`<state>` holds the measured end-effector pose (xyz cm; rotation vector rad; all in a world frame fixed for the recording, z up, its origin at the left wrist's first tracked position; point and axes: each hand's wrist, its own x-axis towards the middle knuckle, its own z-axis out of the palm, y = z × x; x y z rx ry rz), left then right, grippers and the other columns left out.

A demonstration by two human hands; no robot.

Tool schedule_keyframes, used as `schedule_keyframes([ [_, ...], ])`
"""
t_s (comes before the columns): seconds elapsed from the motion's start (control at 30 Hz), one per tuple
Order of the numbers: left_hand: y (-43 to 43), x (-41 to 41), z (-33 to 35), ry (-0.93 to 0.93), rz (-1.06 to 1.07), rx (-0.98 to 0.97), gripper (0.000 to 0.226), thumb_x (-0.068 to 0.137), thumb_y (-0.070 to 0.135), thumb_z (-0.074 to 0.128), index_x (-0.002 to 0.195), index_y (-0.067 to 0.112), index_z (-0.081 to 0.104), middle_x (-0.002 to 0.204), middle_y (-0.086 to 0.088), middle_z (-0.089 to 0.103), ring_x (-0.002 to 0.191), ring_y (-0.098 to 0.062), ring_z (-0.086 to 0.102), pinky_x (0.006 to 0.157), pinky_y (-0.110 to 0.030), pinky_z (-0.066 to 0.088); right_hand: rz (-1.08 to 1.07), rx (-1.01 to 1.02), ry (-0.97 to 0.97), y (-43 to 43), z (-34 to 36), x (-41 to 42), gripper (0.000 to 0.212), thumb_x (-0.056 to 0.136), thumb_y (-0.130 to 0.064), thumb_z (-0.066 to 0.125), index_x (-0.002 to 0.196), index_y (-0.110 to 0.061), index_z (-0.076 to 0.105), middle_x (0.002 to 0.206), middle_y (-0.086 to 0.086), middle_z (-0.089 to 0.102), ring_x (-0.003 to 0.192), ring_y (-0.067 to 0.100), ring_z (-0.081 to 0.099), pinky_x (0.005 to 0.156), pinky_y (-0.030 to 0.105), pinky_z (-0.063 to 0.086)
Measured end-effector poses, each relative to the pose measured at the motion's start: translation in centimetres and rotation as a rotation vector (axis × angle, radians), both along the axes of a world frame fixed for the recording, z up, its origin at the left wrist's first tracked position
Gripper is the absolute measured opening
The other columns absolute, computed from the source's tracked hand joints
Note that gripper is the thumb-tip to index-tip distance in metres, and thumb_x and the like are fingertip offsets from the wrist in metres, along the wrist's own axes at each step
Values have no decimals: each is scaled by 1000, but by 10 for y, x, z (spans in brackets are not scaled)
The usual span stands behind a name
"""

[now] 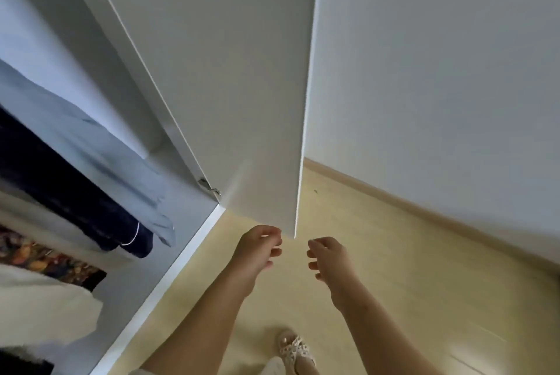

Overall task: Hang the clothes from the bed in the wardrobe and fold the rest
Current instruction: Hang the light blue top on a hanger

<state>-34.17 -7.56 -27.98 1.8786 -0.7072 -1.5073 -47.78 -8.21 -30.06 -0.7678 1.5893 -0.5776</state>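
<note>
At the far left of the frame the wardrobe (pixel 194 241) stands open, and only part of its inside shows. Clothes hang in it, all cut off by the left edge. Highest up is a pale blue garment (pixel 100 156). Just below it hangs a dark navy garment (pixel 60 193) with a thin white line near its hem. Lower still is a cloth with a busy orange and dark pattern (pixel 39 256), too blurry to name. At the lower left is a fluffy white garment (pixel 39 311). The rail and hangers are out of sight above the frame.

In the middle, the white wardrobe door (pixel 230 86) swings out toward the camera. A small metal hinge (pixel 209 186) sits at its lower left corner.

Below the door's bottom corner is the left hand (pixel 257 253). Its fingers are loosely curled and hold nothing, close to the door edge but not clearly touching it. Just to the right is the right hand (pixel 328 259), also loosely curled and empty.

At the bottom, a foot in a pale spotted sandal (pixel 295 350) stands on the yellow floor (pixel 394 268). A white wall (pixel 439 71) fills the right side. The bed is not in view.
</note>
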Motion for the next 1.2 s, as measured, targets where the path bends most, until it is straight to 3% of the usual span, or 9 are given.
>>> schedule_keyframes([
  [0.33,75,-120,-26,-17,-535,28,9,91,18,52,88,22,60,87,2,62,80,-14,63,70,-26,46,-537,65,-12,158,-15,-99,13,92,-15,48,82,-17,55,77,-1,55,61,12,49,53,22,36],
  [0.53,141,-244,-16,2,-867,-20,11,91,14,53,84,21,57,86,0,59,73,-13,58,60,-23,39,-868,12,10,261,-6,-196,12,92,-16,48,84,-19,56,79,-2,57,64,13,52,56,22,37],
  [0.77,282,-410,-12,84,-1224,-16,11,92,13,51,87,21,58,79,3,60,67,-8,56,58,-22,37,-1225,-13,57,423,0,-322,10,93,-16,49,85,-16,56,79,1,58,64,15,51,57,24,37],
  [0.97,381,-506,-6,106,-1434,21,11,93,13,49,90,20,58,80,4,60,69,-9,57,63,-23,39,-1454,-5,41,529,-1,-396,11,92,-14,49,84,-14,56,76,2,56,62,15,51,57,24,36],
  [1.2,421,-599,-14,44,-1569,24,13,94,14,48,89,21,58,83,4,61,72,-8,58,64,-22,41,-1594,8,-35,571,-13,-469,12,93,-15,49,83,-15,56,78,2,58,66,17,52,59,25,39],
])
